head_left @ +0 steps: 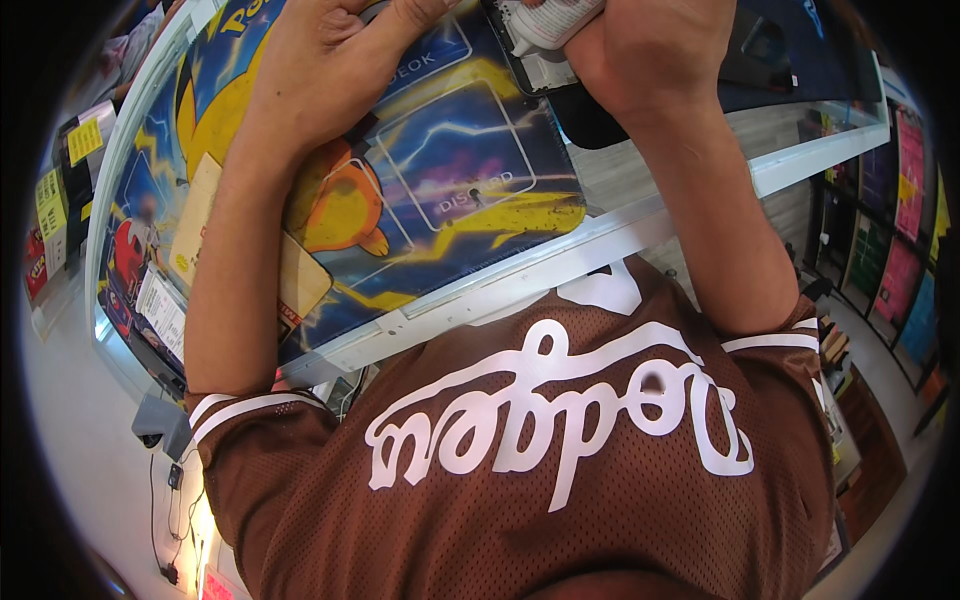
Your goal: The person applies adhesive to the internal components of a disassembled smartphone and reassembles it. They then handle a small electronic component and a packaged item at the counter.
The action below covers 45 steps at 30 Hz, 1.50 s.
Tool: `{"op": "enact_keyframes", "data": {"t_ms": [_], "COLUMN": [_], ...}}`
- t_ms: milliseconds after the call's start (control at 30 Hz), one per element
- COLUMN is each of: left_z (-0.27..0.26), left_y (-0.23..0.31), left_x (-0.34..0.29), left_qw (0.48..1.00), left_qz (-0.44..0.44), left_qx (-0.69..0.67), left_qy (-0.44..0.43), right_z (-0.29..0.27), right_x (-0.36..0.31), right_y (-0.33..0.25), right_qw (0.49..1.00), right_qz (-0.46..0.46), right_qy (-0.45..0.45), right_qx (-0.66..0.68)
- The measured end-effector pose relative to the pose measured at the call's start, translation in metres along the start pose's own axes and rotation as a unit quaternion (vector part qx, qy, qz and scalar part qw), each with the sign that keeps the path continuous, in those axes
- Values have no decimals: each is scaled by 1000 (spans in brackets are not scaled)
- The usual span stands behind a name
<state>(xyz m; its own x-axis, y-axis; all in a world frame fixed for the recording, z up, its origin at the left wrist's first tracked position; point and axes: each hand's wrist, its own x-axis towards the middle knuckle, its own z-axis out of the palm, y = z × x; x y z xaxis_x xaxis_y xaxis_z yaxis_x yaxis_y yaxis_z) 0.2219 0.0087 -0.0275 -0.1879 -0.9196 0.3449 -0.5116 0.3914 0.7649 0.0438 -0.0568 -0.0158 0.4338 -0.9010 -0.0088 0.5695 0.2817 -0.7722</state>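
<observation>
Far left, crossing cream flat cardboard-like strip (195,220) with bare left forearm (235,250). Farther right, holding bare left hand (330,65) over blue-and-yellow printed mat (465,150), with fingertips beyond top edge; not being able to tell open from closed. Toward right, gripping white plastic nozzle-tipped bottle (560,22) in bare right hand (650,50), slanting its long axis down-left from grip, aiming nozzle (524,45) at black-rimmed rectangular device with silver-grey interior (548,76). Showing device just below bottle, nearer right hand than left; not telling whether touching nozzle.
</observation>
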Motion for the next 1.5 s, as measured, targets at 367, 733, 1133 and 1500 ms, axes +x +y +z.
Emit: {"op": "enact_keyframes", "data": {"t_ms": [367,733,1133,1500], "left_z": [0,-1,-2,-5], "left_y": [-3,-5,-3,0], "left_x": [-2,1,0,1], "left_qw": [1000,1000,1000,999], "left_qz": [8,6,8,4], "left_qx": [15,-25,-7,-24], "left_qy": [-6,-6,-14,-30], "right_z": [11,9,12,15], "right_x": [-10,-5,-10,-15], "right_y": [-11,-9,-12,-15], "right_qw": [1000,1000,1000,1000], "right_qz": [11,9,10,17], "right_qy": [-2,-5,-9,-5], "right_qx": [3,24,20,6]}}
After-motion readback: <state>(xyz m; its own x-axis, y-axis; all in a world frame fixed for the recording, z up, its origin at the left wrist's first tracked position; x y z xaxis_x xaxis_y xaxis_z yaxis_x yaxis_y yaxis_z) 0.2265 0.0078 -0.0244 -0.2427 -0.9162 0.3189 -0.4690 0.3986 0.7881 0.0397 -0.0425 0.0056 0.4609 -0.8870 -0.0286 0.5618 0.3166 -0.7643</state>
